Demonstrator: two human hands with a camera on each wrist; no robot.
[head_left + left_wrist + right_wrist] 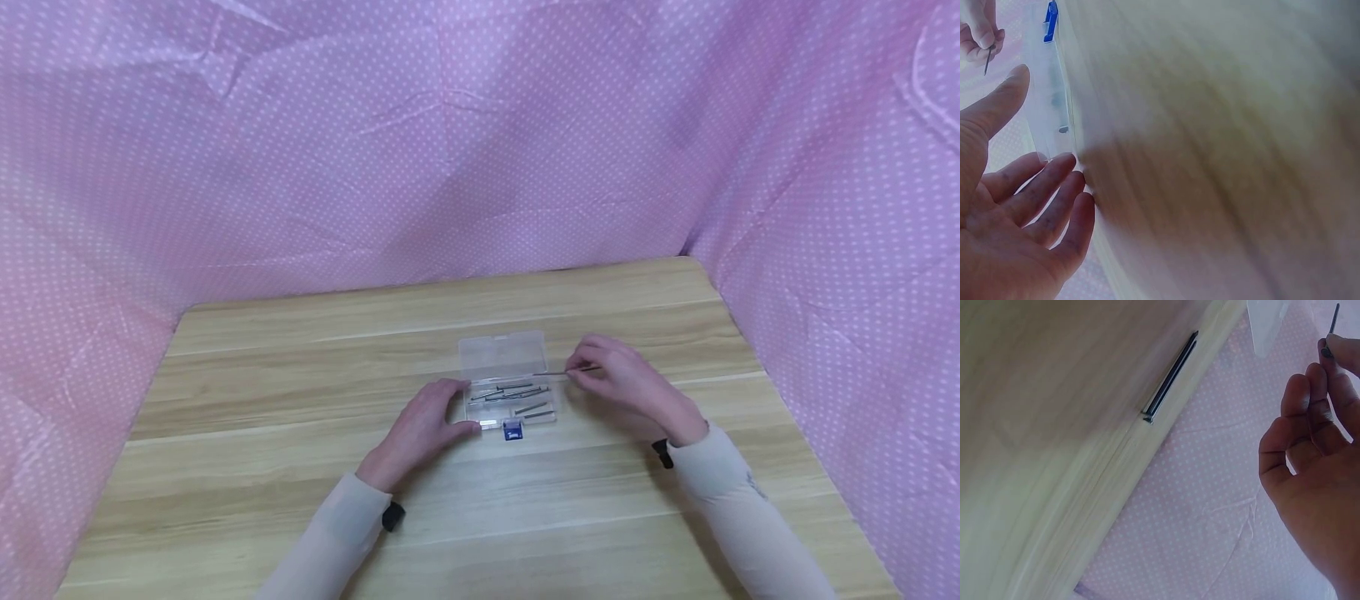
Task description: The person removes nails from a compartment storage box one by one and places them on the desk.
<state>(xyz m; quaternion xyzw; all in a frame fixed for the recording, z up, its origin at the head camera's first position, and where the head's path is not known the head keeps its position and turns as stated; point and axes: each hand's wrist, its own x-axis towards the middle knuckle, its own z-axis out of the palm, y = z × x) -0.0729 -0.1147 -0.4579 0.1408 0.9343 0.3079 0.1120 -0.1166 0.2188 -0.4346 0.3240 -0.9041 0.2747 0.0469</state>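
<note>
A clear plastic box (557,403) lies on the table with its transparent lid (504,354) tipped back. Several metal nails (519,395) are in its rear part, and two more nails (1169,378) lie along the front. My right hand (618,377) pinches a single nail (551,373) between thumb and index finger, over the box's back right corner. At the box's left end is my left hand (427,421), thumb by the front corner and index finger by the back one. Its fingers are relaxed in the left wrist view, with fingertips (1067,161) right at the box's end.
A blue tab (513,430) with pale lettering sticks out from the box's front edge. The wood-grain table (300,358) extends around the box on all sides. Pink dotted cloth (450,167) encloses the table at the back and sides.
</note>
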